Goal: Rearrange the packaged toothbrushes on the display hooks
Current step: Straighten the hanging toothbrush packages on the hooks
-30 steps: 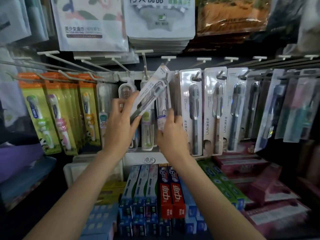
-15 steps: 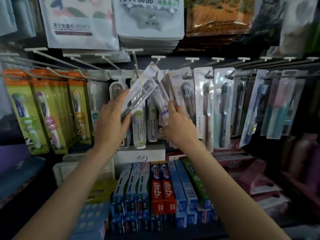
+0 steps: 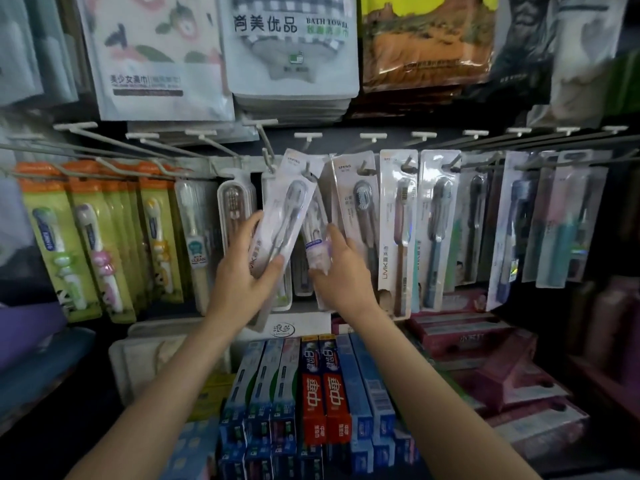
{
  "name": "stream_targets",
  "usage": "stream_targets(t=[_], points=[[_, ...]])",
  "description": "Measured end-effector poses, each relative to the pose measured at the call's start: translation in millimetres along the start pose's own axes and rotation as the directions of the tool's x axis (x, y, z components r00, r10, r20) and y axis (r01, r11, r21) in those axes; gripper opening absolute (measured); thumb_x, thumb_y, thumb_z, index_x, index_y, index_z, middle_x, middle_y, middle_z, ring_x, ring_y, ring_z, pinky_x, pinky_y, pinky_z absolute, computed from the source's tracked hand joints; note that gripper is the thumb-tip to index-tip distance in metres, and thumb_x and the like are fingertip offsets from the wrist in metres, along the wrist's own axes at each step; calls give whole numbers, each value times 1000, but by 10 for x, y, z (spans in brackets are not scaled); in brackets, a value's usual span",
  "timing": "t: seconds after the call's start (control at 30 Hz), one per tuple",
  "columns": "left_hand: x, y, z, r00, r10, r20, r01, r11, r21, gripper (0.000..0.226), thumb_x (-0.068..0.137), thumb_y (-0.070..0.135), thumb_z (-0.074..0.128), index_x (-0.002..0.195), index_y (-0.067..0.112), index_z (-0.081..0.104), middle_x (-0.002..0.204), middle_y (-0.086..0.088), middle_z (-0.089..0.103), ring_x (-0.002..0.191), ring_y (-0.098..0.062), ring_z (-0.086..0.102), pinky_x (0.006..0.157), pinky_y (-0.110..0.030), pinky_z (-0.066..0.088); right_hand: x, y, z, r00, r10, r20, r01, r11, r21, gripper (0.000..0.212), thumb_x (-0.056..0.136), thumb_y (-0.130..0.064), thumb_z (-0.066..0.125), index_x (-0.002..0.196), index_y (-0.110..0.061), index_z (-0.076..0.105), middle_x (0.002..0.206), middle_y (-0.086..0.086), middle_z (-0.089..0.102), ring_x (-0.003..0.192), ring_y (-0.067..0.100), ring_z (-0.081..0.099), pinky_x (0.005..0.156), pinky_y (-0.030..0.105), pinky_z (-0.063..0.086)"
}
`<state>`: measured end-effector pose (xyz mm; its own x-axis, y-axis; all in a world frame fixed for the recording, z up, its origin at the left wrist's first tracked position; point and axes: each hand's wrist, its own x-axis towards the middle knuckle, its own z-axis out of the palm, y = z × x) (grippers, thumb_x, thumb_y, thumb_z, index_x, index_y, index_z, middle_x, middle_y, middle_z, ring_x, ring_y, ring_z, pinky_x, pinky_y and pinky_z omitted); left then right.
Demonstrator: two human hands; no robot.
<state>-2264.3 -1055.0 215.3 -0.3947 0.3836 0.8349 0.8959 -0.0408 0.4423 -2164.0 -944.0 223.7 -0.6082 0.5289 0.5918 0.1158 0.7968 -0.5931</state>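
Left hand [image 3: 242, 282] clamped low on tilted toothbrush pack [image 3: 282, 223]; right hand [image 3: 341, 271] pinching hanging pack [image 3: 317, 244]. Light, stiff, slippery; best gripped by card edges.

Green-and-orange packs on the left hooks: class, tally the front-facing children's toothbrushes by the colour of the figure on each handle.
Green-figure toothbrush: 1
Pink-figure toothbrush: 1
Yellow-figure toothbrush: 1
Total: 3

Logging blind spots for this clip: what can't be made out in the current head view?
- Whether the tilted toothbrush pack in the left hand sits on a hook: its top hole is unclear.
- What the right hand holds: motion blur.
- Packs behind both hands: covered.
- Towel bags: cut by the top edge.
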Motion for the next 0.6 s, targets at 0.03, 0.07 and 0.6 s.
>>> stream_targets(t=[0.03,0.07,0.6], points=[[-6,2,-18,1000,-3,10,3,1000,-14,62,88,18,60,141,24,29,128,-4,53,109,-19,57,90,-45,50,-6,11,23,1000,1,-16,0,999,45,72,85,-10,63,144,-17,24,136,10,41,116,27,50,89,32,42],[-9,6,-38,1000,1,16,-1,1000,-10,62,88,18,60,141,24,29,129,-4,53,110,-18,57,91,-46,49,-8,20,44,999,-5,-34,8,997,82,70,84,-10,64,143,-16,26,136,10,42,117,26,49,91,31,41],[-101,205,35,994,-68,-87,52,982,-181,58,83,14,66,128,29,32,95,10,56,83,9,58,69,-5,44,45,117,177,998,-21,-53,33,968,250,71,82,-8,67,140,-15,28,128,8,52,116,23,51,95,32,44]])
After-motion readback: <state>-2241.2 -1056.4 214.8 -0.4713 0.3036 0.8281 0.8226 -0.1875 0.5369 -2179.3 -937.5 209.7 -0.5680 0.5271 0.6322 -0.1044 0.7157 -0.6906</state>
